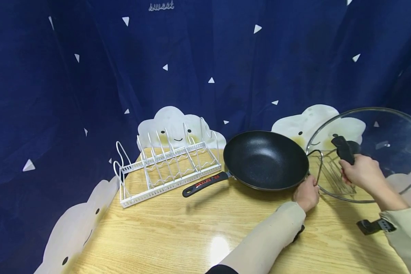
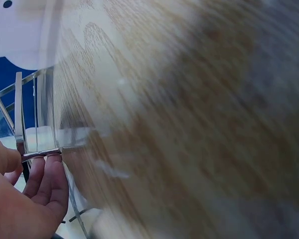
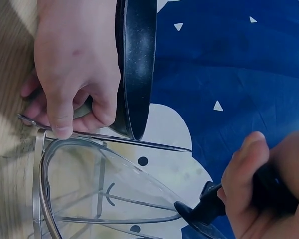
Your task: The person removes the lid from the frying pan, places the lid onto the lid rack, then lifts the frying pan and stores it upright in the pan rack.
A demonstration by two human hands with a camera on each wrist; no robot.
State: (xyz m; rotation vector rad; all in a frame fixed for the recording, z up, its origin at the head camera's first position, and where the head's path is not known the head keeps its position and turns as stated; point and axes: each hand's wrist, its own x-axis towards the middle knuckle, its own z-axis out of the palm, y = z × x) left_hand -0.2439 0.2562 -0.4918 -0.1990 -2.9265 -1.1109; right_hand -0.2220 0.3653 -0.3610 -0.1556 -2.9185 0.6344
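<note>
A large clear glass lid (image 1: 394, 167) stands tilted over a metal wire rack (image 3: 38, 179) on the right side of the table. My right hand (image 1: 363, 171) grips the lid's black handle (image 1: 344, 150). At the rack's near left side, my left hand (image 1: 307, 193) pinches its metal wire between thumb and fingers; the left wrist view shows the fingertips (image 2: 51, 160) curled under it. The lid's lower rim lies against the rack's wires in the right wrist view. Just left of the left hand is a black wok (image 1: 265, 160), its long handle (image 1: 205, 184) pointing left.
A white wire rack (image 1: 174, 185) with several upright dividers stands left of the wok. Beneath everything is a wood-grain table (image 1: 164, 232). A dark blue curtain (image 1: 191, 49) with white triangles and cloud faces hangs right behind the table.
</note>
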